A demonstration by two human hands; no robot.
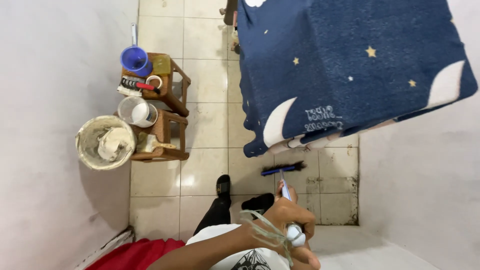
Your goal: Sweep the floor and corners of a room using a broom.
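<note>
The person is sweeping the pale glazed tile floor (205, 170) with a long-handled broom with a blue head and dark bristles (283, 169) — its head is resting on the tiles near the foot of the bed, just in front of the black-sandalled feet. Both hands are gripping the thin handle: the nearer hand (287, 222), the right as far as I can judge, has its fingers wrapped tightly near the white knobbed end, where frayed twine is hanging; the other is showing only as fingers further down the shaft. The stroke seems mid-way; the next pull calls for keeping the bristles flat.

The fuzzy navy blanket with stars and moons (350, 65) is draping over the bed. At far left, two small wooden stools (172, 107) are carrying a blue plastic scoop, brushes and a white pot, beside a round bucket caked with pale plaster (105, 142).
</note>
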